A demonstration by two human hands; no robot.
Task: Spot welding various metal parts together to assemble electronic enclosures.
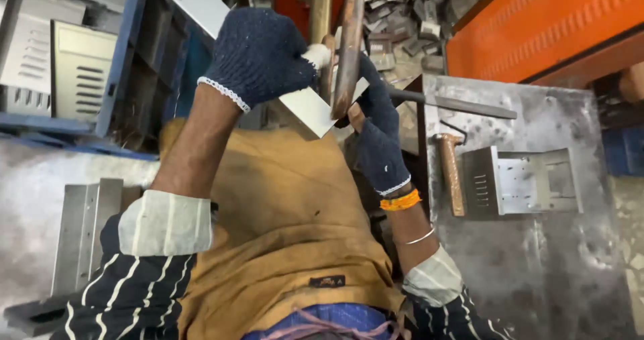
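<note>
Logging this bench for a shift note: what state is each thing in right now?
Left hand: gloved, gripping the flat metal strip.
Right hand: gloved, at the strip's lower end.
Hammer: lying on the steel table, untouched.
Bent bracket: resting on the table.
Louvred panels: stacked in the blue crate.

A small dark rectangular label, perhaps stitched, sits low on the tan apron.

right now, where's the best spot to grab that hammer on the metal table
Probably the wooden handle, taken from above near its lower end: the hammer lies flat on the metal table, and the bent sheet bracket crowds its right side.
</note>
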